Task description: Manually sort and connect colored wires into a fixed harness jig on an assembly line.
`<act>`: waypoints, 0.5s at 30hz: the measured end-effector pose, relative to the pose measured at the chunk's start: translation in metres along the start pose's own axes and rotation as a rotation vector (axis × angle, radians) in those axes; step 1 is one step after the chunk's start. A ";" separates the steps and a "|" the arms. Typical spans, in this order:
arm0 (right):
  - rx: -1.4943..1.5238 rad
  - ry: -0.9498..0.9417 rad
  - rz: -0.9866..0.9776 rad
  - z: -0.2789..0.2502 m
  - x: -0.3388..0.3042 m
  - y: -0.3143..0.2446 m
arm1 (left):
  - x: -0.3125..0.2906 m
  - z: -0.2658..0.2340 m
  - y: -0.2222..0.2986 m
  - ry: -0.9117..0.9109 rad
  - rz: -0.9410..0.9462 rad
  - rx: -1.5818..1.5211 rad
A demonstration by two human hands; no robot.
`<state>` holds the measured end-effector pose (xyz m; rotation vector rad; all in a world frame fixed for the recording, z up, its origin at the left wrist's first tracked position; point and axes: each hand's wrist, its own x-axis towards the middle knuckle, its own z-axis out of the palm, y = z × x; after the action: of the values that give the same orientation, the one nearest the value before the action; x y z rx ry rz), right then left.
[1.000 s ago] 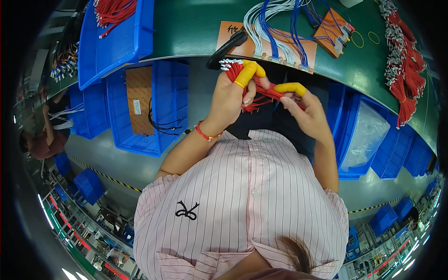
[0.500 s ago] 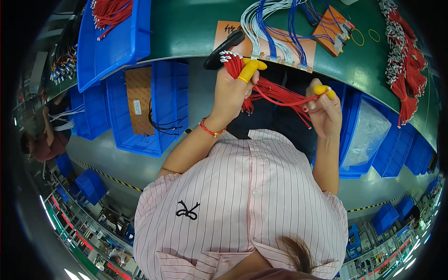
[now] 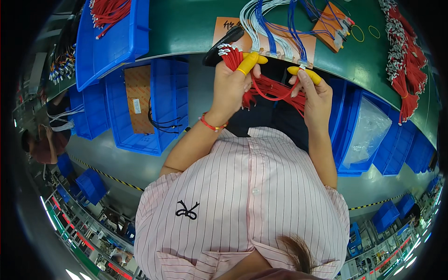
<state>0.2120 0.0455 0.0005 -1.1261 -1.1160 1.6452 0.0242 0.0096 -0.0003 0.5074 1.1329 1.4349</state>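
So the left hand has its fingers wrapped tight around a bundle of red wires, a yellow rubber cot on the finger up top, and the bundle's white-tipped metal terminals poke out above the fist right at the front edge of the green surface. The rest of the bundle hangs down below the fist, in front of the striped pink shirt. One single red wire loops out of the bundle and across to the right hand, whose fingers, also wearing yellow cots, are pinched shut on its far end, held up just under the edge of the surface. Right above both hands there's an orange board on the surface with white and blue wire harnesses draped over it, plus a black tool handle touching the board's left side. Further out: a pile of red wires with terminals on the right end of the surface, a blue tray with more red wires up left, and blue bins below the surface on both sides.
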 end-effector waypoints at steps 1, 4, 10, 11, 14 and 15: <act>-0.010 0.008 -0.002 0.000 0.001 0.000 | 0.001 -0.005 0.006 -0.035 -0.030 0.027; -0.011 0.036 -0.009 -0.002 0.002 0.002 | -0.002 -0.016 0.018 -0.095 -0.065 0.132; -0.043 0.065 0.001 -0.003 0.005 0.001 | -0.023 -0.033 0.033 -0.092 0.009 0.313; -0.047 0.068 0.010 -0.003 0.005 0.000 | -0.026 -0.035 0.037 -0.080 0.012 0.355; -0.025 0.065 0.039 -0.003 0.006 -0.003 | -0.034 -0.041 0.043 -0.041 0.019 0.468; 0.004 0.055 0.049 -0.003 0.006 -0.004 | -0.034 -0.042 0.044 -0.038 0.019 0.489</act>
<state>0.2136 0.0524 0.0025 -1.1974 -1.0570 1.6429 -0.0256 -0.0300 0.0293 0.8834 1.4566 1.1537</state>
